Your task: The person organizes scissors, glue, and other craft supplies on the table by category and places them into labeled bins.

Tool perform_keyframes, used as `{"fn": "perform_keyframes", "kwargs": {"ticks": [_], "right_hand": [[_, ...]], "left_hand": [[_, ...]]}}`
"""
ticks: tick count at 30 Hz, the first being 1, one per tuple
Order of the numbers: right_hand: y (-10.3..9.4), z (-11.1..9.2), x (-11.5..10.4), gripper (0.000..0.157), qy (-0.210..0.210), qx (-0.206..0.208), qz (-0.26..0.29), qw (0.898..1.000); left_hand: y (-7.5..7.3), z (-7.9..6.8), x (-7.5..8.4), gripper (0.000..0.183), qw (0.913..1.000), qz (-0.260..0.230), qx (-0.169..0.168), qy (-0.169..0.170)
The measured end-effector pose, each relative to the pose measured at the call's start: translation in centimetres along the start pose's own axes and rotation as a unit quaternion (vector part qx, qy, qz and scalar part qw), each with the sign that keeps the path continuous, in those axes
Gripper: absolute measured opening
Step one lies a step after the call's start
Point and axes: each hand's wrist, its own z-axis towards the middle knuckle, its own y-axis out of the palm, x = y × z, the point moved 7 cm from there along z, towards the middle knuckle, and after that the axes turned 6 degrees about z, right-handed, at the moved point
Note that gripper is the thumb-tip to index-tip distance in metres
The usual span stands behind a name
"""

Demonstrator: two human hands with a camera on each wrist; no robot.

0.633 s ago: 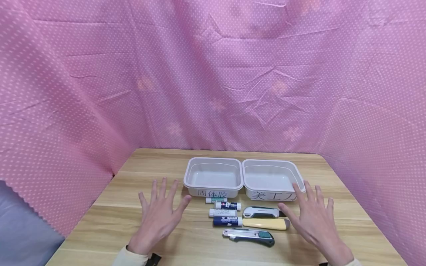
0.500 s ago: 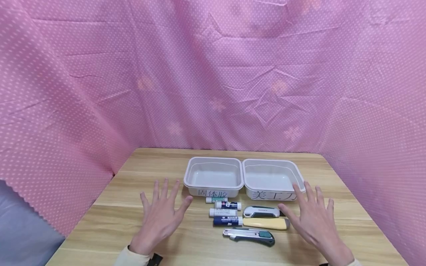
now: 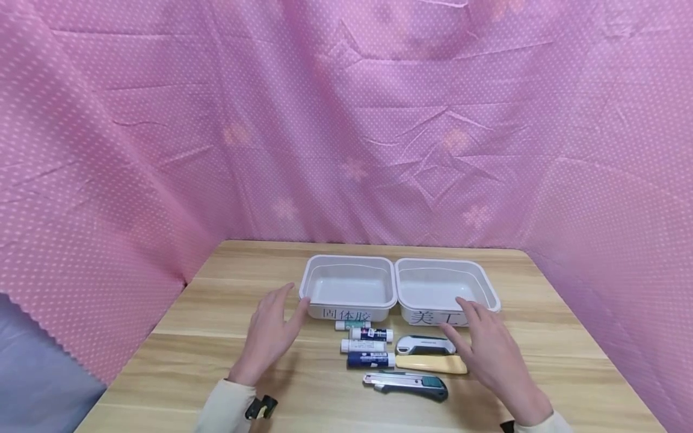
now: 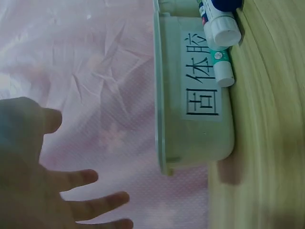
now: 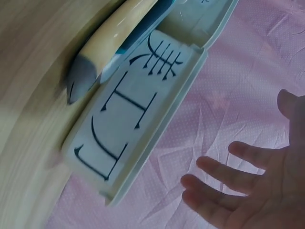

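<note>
My left hand (image 3: 271, 337) hovers left of the glue sticks, fingers loosely extended and holding nothing. Its fingertips overlap the near-left corner of the left white bin (image 3: 346, 257) in the head view. Several glue sticks lie in a column before that bin, among them a green one (image 4: 220, 56) and a dark blue one (image 3: 368, 359). To their right are three utility knives: a white-and-black one (image 3: 425, 344), a yellow-handled one (image 3: 430, 364) and a green-and-black one (image 3: 408, 385). Over the yellow knife's end reaches my right hand (image 3: 495, 358), relaxed, with no object in it.
Beside the left bin stands a right white bin (image 3: 438, 262). Each bin carries a paper label with large Chinese characters on its front. The wooden table (image 3: 547, 325) is backed and flanked by pink dotted cloth (image 3: 346, 132).
Both hands have turned inward, with their spread fingers drawn closer together. The right hand has shifted left over the yellow knife's end. The bins, glue sticks and knives have stayed in place.
</note>
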Motion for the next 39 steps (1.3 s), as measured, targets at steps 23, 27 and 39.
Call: {"fn": "perform_keyframes", "kwargs": {"ticks": [23, 27, 39], "right_hand": [[5.3, 2.6, -8.6, 0.049, -0.231, -0.060, -0.042, 0.970], [6.4, 2.4, -9.5, 0.041, -0.279, -0.087, -0.051, 0.955], [9.6, 2.5, -9.5, 0.033, -0.269, -0.214, -0.074, 0.936]], "left_hand": [[3.4, 4.3, -4.1, 0.050, 0.9809, -0.178, 0.049, -0.062], [3.8, 4.4, -4.8, 0.046, 0.9754, -0.203, 0.042, -0.074], [5.3, 4.9, -4.7, 0.043, 0.9763, -0.210, -0.009, -0.052]]}}
